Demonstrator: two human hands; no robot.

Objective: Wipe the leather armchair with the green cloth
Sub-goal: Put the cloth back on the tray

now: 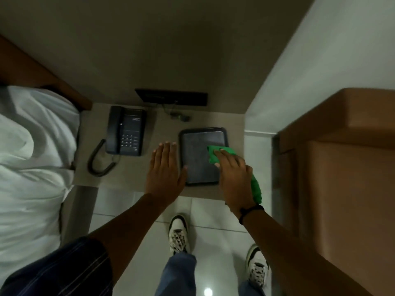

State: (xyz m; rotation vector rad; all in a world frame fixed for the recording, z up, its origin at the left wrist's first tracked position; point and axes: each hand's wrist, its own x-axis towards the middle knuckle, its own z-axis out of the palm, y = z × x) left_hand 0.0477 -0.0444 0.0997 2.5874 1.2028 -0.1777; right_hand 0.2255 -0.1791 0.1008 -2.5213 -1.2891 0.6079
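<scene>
The person stands at a bedside table (132, 174), and the right hand (234, 174) lies over the green cloth (215, 153), which sits on the dark tray (199, 154) toward that tray's three o'clock edge. One bunch of the cloth shows ahead of the fingertips, and a long tail trails back under the palm and hangs out by the wrist at about five o'clock of the hand. The right fingers are together and pressed flat on the fabric; whether they have closed around it cannot be told, since the underside of the hand is hidden. The left hand (164, 169) rests palm down at the tray's nine o'clock side, fingers extended and close together, holding nothing, with the thumb near the tray rim. A black telephone (126, 131) lies at ten o'clock of the left hand, and white bedding (32, 146) fills the far nine o'clock side. The brown leather armchair (342, 167) stands well apart from the cloth, at three o'clock of the view, and looks untouched. The step in hand appears to be gathering the cloth, so the fingers should curl in and draw the loose tail into the palm, lest it drag. The left hand could steady the tray while the cloth lifts. Then a turn toward three o'clock would bring the cloth to the armchair's top edge, a sensible place to begin wiping downward.
</scene>
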